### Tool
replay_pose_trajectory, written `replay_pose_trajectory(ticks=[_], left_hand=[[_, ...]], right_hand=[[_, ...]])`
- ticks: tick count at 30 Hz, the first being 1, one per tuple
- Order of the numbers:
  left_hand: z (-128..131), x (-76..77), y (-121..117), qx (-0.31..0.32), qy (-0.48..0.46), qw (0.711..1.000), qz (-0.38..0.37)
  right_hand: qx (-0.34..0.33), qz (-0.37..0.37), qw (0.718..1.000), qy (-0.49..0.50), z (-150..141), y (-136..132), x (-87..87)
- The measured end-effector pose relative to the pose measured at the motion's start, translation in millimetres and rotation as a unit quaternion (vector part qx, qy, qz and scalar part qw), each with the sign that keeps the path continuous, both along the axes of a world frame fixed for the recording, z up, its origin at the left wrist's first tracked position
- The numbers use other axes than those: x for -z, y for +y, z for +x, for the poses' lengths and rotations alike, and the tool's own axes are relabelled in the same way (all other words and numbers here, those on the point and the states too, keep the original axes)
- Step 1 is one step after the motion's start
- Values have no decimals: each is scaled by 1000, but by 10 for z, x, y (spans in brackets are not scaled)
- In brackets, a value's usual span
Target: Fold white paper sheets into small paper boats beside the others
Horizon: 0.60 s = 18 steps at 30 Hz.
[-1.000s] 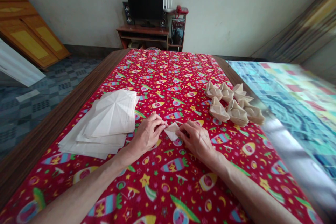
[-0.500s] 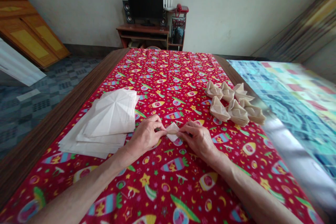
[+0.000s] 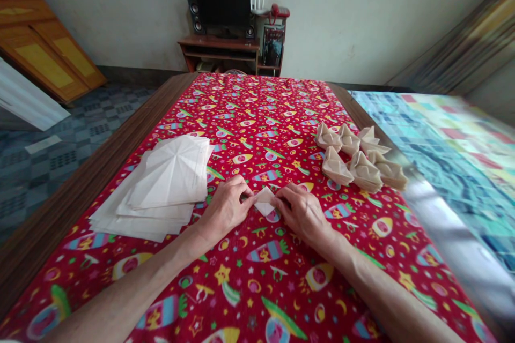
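A small folded piece of pale paper (image 3: 265, 201) lies between my two hands on the red patterned tablecloth (image 3: 257, 118). My left hand (image 3: 227, 206) pinches its left corner with fingers closed. My right hand (image 3: 302, 213) pinches its right side, fingers curled on it. The paper is low, at or just above the cloth.
A stack of creased white paper sheets (image 3: 161, 185) lies left of my hands. Several folded beige paper shapes (image 3: 356, 161) sit in a group at the right. The wooden table edge (image 3: 80, 182) runs along the left. A desk with a monitor (image 3: 222, 2) stands at the far wall.
Both hands have kept hold of the small folded paper and worked it slightly; it shifted only a little. The stack and folded shapes have not moved.
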<state>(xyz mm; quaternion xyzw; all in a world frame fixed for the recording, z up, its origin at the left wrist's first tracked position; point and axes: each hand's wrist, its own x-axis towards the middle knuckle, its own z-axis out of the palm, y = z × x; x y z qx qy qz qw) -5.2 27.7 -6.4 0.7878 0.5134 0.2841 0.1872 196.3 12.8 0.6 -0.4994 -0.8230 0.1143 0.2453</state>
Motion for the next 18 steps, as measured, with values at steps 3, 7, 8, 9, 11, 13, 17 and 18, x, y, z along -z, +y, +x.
replay_pose_trajectory(ticks=[3, 7, 8, 9, 11, 13, 17, 18], left_hand=[[4, -10, 7, -4, 16, 1000, -7], [6, -38, 29, 0, 23, 1000, -17], [4, -47, 37, 3, 22, 1000, -22], [0, -57, 45, 4, 21, 999, -25], [-11, -72, 60, 2, 24, 999, -26], [-21, -81, 67, -6, 38, 999, -19], [-14, -84, 61, -21, 67, 998, -11], [-3, -83, 57, -24, 72, 997, -8]], right_hand=[[4, 9, 1000, -21, -20, 2, -24], [1, -9, 1000, -28, -9, 31, -47], [-3, -14, 1000, -25, -1, 42, -51], [-8, -18, 1000, -20, 8, 53, -55], [-16, -23, 1000, -8, 26, 71, -66], [-14, -29, 999, -6, 40, 81, -81], [5, -42, 999, -18, 42, 72, -106], [10, -43, 999, -23, 36, 69, -106]])
